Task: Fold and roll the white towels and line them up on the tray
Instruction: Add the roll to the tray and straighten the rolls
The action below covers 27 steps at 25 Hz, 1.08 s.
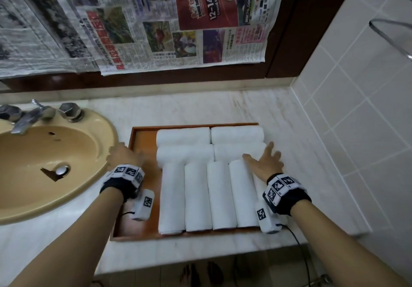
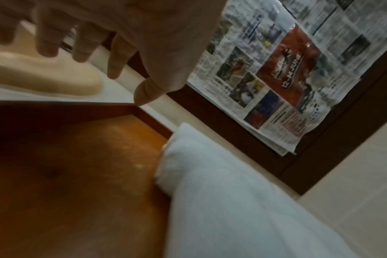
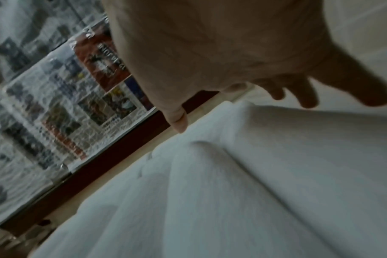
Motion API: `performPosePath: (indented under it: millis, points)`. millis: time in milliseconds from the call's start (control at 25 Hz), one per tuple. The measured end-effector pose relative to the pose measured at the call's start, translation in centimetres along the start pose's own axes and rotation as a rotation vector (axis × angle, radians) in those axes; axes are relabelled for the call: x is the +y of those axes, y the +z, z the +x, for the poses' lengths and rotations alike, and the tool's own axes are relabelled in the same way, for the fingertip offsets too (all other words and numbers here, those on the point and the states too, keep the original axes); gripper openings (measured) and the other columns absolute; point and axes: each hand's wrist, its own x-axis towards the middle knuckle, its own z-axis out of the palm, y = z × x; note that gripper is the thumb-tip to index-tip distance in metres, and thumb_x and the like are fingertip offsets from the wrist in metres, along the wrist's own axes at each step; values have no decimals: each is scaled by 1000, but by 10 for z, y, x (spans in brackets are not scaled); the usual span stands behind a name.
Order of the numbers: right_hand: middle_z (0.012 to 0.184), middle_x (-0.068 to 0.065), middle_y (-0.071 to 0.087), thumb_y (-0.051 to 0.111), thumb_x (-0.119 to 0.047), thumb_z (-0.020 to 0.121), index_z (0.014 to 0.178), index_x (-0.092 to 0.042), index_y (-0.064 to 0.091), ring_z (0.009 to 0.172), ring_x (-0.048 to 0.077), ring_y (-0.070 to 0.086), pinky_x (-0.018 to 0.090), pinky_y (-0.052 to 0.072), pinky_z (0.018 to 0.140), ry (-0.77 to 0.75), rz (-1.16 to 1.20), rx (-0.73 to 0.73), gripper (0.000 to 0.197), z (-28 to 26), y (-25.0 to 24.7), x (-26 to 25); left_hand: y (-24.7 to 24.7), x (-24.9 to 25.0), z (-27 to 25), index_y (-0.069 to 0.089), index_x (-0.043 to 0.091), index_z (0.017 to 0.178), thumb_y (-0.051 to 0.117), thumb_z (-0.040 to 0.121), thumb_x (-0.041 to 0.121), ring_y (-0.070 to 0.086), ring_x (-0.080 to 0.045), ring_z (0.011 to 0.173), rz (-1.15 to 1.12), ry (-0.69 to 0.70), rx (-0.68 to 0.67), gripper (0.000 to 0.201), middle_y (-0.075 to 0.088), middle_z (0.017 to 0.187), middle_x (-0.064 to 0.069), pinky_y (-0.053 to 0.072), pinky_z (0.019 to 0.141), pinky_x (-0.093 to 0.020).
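Note:
A brown wooden tray [image 1: 142, 150] lies on the marble counter, filled with several rolled white towels [image 1: 198, 197]: two rows across the back, a row lengthwise in front. My left hand [image 1: 122, 155] hovers over the tray's left rim beside the basin, fingers loosely spread and holding nothing; in the left wrist view the left hand [image 2: 95, 43] hangs above the tray [image 2: 66, 174] near a towel roll [image 2: 221, 192]. My right hand [image 1: 265, 161] is spread flat just over the rightmost rolls; in the right wrist view the right hand [image 3: 243, 69] is above the towels [image 3: 232, 192], empty.
A beige sink [image 1: 44, 164] with chrome taps [image 1: 29, 115] sits left of the tray. Newspaper [image 1: 156, 23] covers the dark-framed wall behind the counter. A white tiled wall [image 1: 356, 119] stands to the right. Bare marble counter [image 1: 301, 164] runs right of the tray.

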Motion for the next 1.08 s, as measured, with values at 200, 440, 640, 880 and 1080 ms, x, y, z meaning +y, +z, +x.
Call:
performPosePath:
  millis: [200,440,640,880,1080]
  points:
    - [157,19,15,55,-75,77,151,-17,-18,140,41,25,49,26,114,113,94,-23,119,-16,26,29,7,-42,-35,60,-4,112,61,89,29,60,-39,100,-7,-84,-177,40,63,113,-22,49,82,-39]
    - [160,15,14,60,-67,80,152,-18,-16,143,36,25,47,26,115,97,262,46,116,4,-3,19,8,-42,-54,57,0,76,68,82,32,52,-26,61,-91,-163,-204,34,57,73,-11,44,60,-31]
    - [160,15,-8,66,-57,76,154,-12,-8,146,41,5,52,5,117,429,541,208,116,-25,0,50,6,-30,-47,55,-1,117,70,78,29,59,-37,99,-42,6,-196,51,60,113,-19,51,77,-38]
    - [85,10,57,59,-40,81,95,-3,58,77,29,56,43,48,93,398,981,-28,39,-66,42,43,16,-34,-48,58,2,110,73,75,34,56,-27,77,90,-5,-284,49,63,106,-15,44,57,-30]
    - [93,11,63,61,-39,75,105,-5,61,81,31,59,49,50,88,426,1128,-6,46,-70,45,39,-13,-11,-12,65,3,108,64,88,22,63,-31,92,205,171,-283,28,64,116,-17,50,83,-39]
